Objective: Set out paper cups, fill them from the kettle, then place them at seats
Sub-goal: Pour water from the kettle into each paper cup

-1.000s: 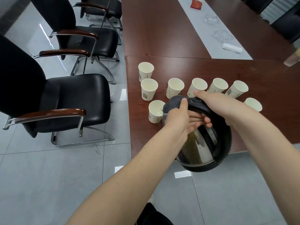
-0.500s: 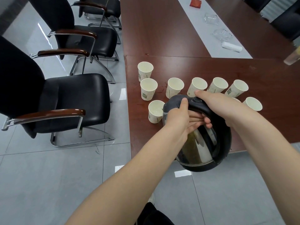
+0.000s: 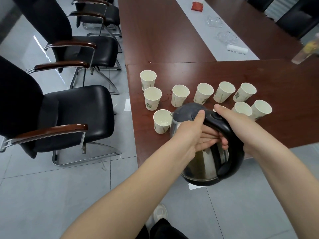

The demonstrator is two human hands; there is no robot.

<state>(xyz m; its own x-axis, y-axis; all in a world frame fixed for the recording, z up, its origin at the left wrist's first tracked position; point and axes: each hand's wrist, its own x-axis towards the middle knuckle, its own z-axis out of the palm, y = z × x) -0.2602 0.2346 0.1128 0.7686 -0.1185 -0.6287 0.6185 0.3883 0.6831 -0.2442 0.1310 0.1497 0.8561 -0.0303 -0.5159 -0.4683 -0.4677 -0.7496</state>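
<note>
A steel kettle [image 3: 205, 163] with a black lid and handle is tilted over the table's near edge, spout towards a paper cup [image 3: 162, 120]. My right hand [image 3: 231, 121] grips the black handle from above. My left hand [image 3: 191, 133] holds the kettle's upper body, thumb pressing on the lid, fingers through the handle gap. Several white paper cups with green print stand on the dark wooden table [image 3: 284, 118]: one cup [image 3: 148, 79] at far left, another cup [image 3: 152, 98] below it, a row to the right ending in a cup [image 3: 261, 109].
Black armchairs with wooden armrests [image 3: 72, 116] line the table's left side on grey tiles. Farther along the table lie glass ashtrays [image 3: 226, 37], a white roll [image 3: 237, 49] and a red packet [image 3: 197, 6]. A bottle [image 3: 305, 52] stands at the right edge.
Nothing has visibly changed; both hands keep the kettle tilted at the near cup.
</note>
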